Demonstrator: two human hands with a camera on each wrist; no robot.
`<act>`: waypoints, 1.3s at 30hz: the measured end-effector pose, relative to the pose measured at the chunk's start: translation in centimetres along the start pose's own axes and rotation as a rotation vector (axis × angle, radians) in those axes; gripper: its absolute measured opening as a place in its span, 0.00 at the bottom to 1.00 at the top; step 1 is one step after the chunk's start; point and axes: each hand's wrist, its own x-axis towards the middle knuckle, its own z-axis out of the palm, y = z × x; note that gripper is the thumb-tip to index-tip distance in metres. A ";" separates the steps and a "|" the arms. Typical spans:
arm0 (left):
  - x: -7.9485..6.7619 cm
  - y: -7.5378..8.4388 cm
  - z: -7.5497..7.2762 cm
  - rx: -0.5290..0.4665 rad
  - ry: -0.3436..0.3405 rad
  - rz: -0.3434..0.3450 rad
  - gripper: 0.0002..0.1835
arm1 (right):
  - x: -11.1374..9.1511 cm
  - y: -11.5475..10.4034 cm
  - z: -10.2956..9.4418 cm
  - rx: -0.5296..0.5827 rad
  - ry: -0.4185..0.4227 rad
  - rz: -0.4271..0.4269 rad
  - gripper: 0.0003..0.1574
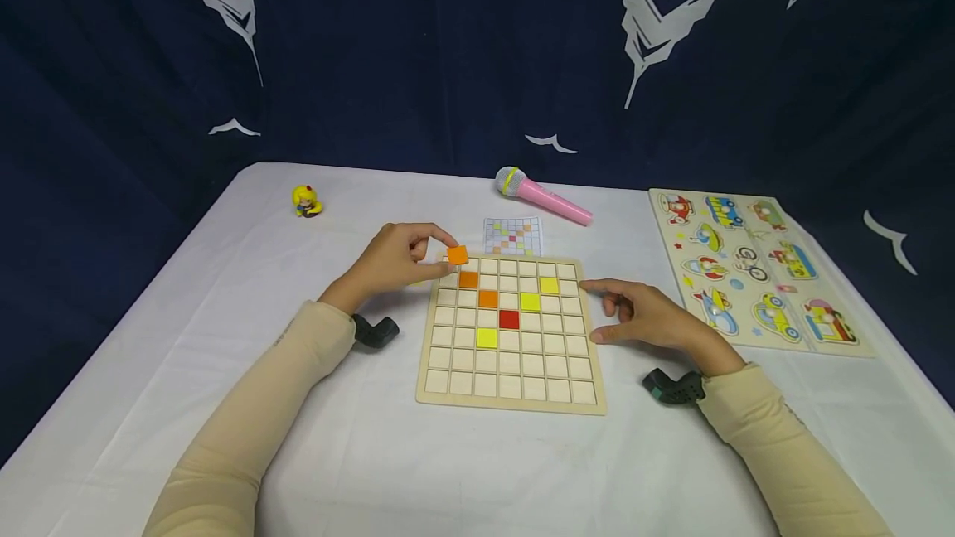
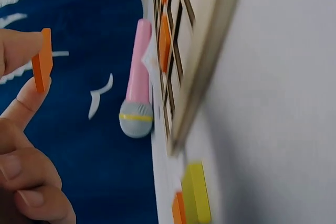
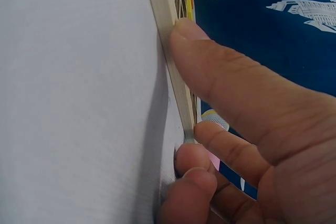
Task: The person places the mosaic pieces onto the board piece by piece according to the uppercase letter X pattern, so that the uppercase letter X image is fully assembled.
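Note:
My left hand [image 1: 399, 259] pinches an orange square tile [image 1: 458, 255] between thumb and index finger, held above the far left corner of the wooden grid board [image 1: 511, 403]. In the left wrist view the orange tile [image 2: 44, 61] is seen nearly edge-on, raised over the board. Two orange tiles, two yellow tiles at the upper right, a red tile [image 1: 509, 319] and a lower yellow tile [image 1: 487, 338] sit in the board's cells. My right hand [image 1: 645, 317] rests at the board's right edge, thumb and extended index finger against the rim, the other fingers bent.
A small printed pattern card [image 1: 513, 235] lies behind the board, near a pink toy microphone [image 1: 548, 200]. Yellow and orange tiles [image 2: 195, 195] lie beside the board's left side. A yellow-haired figurine [image 1: 306, 201] stands at the back left. A picture puzzle board [image 1: 746, 288] lies at the right.

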 end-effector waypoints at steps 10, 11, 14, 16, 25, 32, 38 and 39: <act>-0.4 2.4 2.1 0.066 -0.080 0.043 0.15 | 0.0 -0.2 0.0 -0.009 0.002 -0.005 0.47; -0.4 2.6 2.4 0.071 -0.090 0.047 0.15 | 0.0 -0.2 0.0 -0.008 0.002 -0.005 0.47; -0.5 3.4 3.1 0.078 -0.125 0.059 0.15 | 0.0 -0.2 0.0 -0.008 0.001 -0.003 0.47; -0.5 3.8 3.6 0.083 -0.146 0.069 0.15 | 0.0 -0.3 0.0 -0.009 0.001 -0.002 0.47; -0.4 4.7 5.4 0.111 -0.195 0.113 0.15 | 0.0 -0.2 0.0 -0.005 -0.001 0.003 0.46; -0.3 5.3 6.6 0.156 -0.257 0.120 0.16 | 0.1 -0.1 -0.1 -0.005 0.000 -0.006 0.45; 0.0 5.9 7.4 0.217 -0.310 0.142 0.16 | 0.1 -0.1 -0.1 -0.011 -0.002 0.001 0.45; 0.0 5.9 7.6 0.227 -0.317 0.146 0.16 | 0.1 -0.1 -0.1 -0.010 -0.002 0.004 0.45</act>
